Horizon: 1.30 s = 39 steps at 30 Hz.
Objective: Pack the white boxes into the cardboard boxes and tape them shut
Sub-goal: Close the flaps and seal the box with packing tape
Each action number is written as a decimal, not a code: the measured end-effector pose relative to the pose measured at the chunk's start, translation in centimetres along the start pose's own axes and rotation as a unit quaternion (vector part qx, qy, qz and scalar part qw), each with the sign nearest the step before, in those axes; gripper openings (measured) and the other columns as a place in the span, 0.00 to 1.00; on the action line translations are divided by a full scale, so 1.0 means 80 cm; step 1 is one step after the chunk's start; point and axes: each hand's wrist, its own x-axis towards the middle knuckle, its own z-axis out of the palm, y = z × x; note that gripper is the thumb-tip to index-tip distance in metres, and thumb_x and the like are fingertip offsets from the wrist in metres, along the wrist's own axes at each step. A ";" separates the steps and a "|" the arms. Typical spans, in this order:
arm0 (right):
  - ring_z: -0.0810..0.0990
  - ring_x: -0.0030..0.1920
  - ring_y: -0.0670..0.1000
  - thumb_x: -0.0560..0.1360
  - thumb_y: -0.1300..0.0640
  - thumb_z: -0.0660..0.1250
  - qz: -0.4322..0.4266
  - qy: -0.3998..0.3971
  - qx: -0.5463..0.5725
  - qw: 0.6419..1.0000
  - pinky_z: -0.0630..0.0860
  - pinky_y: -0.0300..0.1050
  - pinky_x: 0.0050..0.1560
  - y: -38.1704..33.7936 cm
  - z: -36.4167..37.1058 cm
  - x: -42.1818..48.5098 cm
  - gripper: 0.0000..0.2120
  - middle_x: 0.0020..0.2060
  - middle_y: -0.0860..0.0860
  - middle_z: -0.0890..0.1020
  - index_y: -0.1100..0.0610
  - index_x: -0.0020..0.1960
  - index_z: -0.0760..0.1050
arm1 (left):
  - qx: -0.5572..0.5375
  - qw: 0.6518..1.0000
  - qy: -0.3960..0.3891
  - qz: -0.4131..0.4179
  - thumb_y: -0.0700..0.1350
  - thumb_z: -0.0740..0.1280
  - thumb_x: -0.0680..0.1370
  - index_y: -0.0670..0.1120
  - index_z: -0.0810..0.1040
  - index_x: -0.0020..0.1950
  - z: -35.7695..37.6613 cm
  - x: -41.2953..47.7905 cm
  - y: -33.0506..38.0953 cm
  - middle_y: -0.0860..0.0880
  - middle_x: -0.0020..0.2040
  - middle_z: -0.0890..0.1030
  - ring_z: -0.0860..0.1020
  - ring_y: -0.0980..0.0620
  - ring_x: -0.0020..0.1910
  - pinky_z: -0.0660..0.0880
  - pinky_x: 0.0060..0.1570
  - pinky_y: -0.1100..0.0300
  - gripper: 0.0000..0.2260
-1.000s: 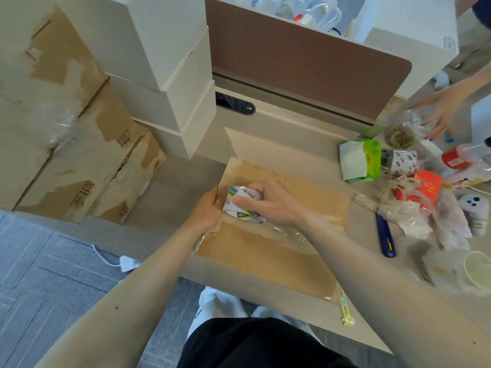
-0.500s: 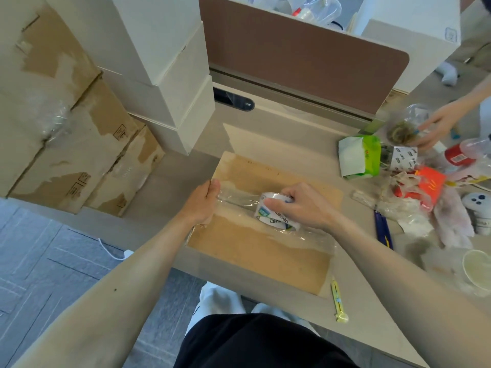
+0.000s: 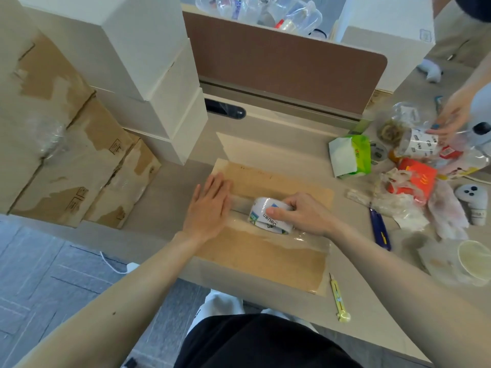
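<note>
A closed cardboard box (image 3: 255, 258) lies flat on the desk in front of me. A strip of clear tape runs across its top seam. My right hand (image 3: 303, 213) grips a roll of clear tape (image 3: 265, 217) standing on the box near the middle. My left hand (image 3: 210, 208) lies flat with straight fingers on the left end of the tape strip, pressing it down. White boxes (image 3: 148, 65) stand stacked at the back left of the desk. Taped cardboard boxes (image 3: 61, 144) are piled at the far left.
A blue cutter (image 3: 380, 229) and a yellow cutter (image 3: 338, 301) lie to the right of the box. Wrappers, a green tissue pack (image 3: 350, 156), a paper cup (image 3: 475, 258) and bottles clutter the right side. Another person's hand (image 3: 451, 118) reaches in there. A brown partition (image 3: 281, 65) stands behind.
My right hand has drawn the tape roll rightward across the box, laying a strip. My left hand has flattened onto the strip's left end.
</note>
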 end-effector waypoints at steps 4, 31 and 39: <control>0.64 0.26 0.44 0.74 0.42 0.71 -0.008 -0.026 0.016 1.000 0.59 0.41 0.28 0.002 -0.002 0.000 0.21 0.22 0.42 0.67 0.45 0.25 0.73 | 0.072 0.997 0.006 -0.020 0.54 0.42 0.83 0.50 0.54 0.81 0.014 -0.004 0.000 0.53 0.81 0.51 0.47 0.53 0.80 0.49 0.76 0.45 0.26; 0.66 0.27 0.45 0.71 0.36 0.70 -0.023 0.014 0.049 0.998 0.60 0.39 0.28 0.054 -0.024 -0.041 0.30 0.26 0.47 0.70 0.62 0.32 0.69 | 0.151 0.988 0.011 -0.006 0.53 0.44 0.83 0.41 0.57 0.79 0.031 0.001 0.054 0.44 0.79 0.59 0.56 0.47 0.79 0.52 0.76 0.44 0.27; 0.65 0.23 0.44 0.72 0.35 0.69 -0.016 0.079 -0.056 0.995 0.59 0.42 0.27 0.072 -0.045 -0.069 0.30 0.20 0.45 0.68 0.55 0.25 0.65 | 0.153 0.988 -0.014 -0.027 0.55 0.35 0.81 0.45 0.47 0.81 0.028 0.003 0.056 0.48 0.81 0.48 0.45 0.51 0.80 0.41 0.77 0.48 0.30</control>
